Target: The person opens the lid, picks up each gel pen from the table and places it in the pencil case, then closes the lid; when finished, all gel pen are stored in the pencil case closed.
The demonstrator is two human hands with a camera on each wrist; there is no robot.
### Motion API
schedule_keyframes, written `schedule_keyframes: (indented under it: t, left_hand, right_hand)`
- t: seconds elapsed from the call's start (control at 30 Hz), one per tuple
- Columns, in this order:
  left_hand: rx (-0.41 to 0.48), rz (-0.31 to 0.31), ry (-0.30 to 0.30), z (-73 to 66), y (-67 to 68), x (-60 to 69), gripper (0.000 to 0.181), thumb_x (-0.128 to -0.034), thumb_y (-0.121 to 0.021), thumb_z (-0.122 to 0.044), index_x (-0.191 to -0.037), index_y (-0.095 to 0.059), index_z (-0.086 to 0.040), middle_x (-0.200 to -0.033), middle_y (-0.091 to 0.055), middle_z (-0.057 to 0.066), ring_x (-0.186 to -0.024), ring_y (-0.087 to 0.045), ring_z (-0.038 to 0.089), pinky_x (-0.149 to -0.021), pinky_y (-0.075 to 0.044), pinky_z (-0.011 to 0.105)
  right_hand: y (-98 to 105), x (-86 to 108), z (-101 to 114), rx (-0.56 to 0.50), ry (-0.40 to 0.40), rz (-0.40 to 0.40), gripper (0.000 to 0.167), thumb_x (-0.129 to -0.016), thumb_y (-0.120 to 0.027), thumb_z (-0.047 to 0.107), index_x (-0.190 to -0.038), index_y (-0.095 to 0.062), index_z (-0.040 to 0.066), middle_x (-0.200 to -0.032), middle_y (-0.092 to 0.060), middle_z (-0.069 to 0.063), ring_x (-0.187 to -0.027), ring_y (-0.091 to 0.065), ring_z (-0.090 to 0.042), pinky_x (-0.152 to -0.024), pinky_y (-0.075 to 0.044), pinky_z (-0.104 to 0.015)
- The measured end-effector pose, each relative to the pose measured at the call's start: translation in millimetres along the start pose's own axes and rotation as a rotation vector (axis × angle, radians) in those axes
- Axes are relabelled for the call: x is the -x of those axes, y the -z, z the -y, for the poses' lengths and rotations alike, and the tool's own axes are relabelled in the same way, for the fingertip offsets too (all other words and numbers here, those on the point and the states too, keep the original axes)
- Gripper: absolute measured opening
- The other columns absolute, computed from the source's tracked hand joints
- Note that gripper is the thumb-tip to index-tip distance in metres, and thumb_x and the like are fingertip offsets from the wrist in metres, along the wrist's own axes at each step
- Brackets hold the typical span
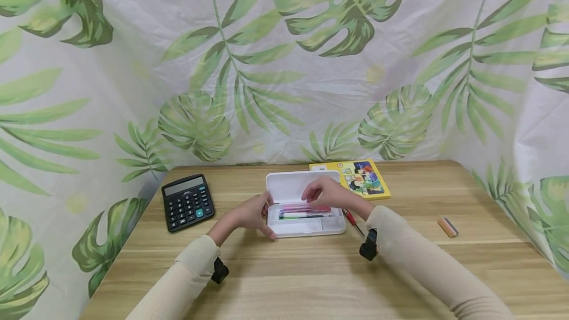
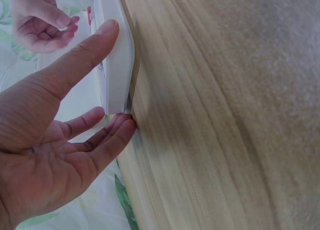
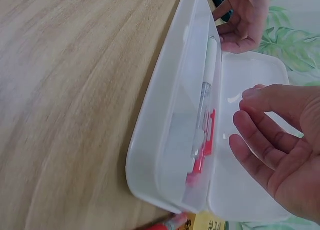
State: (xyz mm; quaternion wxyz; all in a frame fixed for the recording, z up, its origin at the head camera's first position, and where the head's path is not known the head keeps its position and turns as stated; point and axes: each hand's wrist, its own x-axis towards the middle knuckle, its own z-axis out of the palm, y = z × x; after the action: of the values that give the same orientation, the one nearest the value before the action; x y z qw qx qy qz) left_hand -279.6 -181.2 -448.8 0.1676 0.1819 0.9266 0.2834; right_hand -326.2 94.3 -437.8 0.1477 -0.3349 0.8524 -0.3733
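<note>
A white pencil case [image 1: 306,234] lies on the table with its lid raised toward the back. Inside it are several pens [image 1: 306,215], pink, red and white among them. My left hand [image 1: 252,215] holds the case at its left end, thumb [image 2: 102,33] against the front wall and fingers at the corner. Over the case hovers my right hand [image 1: 326,191], fingers loosely bent and thumb tip near the index finger, with nothing visibly held. In the right wrist view, a clear pen with a white end [image 3: 210,65] lies in the compartment below that hand [image 3: 280,140].
A black calculator [image 1: 188,202] lies to the left. Behind the case is a yellow picture book [image 1: 362,179]. A slim red pen-like object [image 1: 349,217] lies at the case's right end. Further right is a small orange and grey block [image 1: 447,227]. Leaf-patterned cloth [image 1: 266,88] hangs behind the table.
</note>
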Motion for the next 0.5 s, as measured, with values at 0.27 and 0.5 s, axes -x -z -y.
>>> schedule_keyframes:
  t: [0.27,0.5]
  left_hand:
    - [0.002,0.005,0.005,0.3,-0.5,-0.5,0.081,-0.0616,-0.1,-0.022,-0.12,-0.048,-0.001,-0.102,-0.057,0.012,-0.092,-0.051,0.02,-0.082,-0.045,0.035]
    - [0.001,-0.001,-0.001,1.1,-0.4,-1.0,0.081,-0.0611,-0.1,-0.022,-0.12,-0.048,-0.001,-0.101,-0.057,0.012,-0.092,-0.051,0.02,-0.082,-0.045,0.035]
  right_hand:
    - [14.9,24.5,-11.0,-0.015,0.016,-0.001,0.015,-0.089,-0.074,0.001,-0.104,-0.074,-0.002,-0.095,-0.074,-0.01,-0.085,-0.064,-0.011,-0.078,-0.055,-0.025]
    - [27.8,53.7,-20.8,-0.028,-0.016,-0.01,0.017,-0.09,-0.074,0.003,-0.105,-0.073,-0.002,-0.092,-0.073,-0.01,-0.084,-0.064,-0.013,-0.077,-0.054,-0.022]
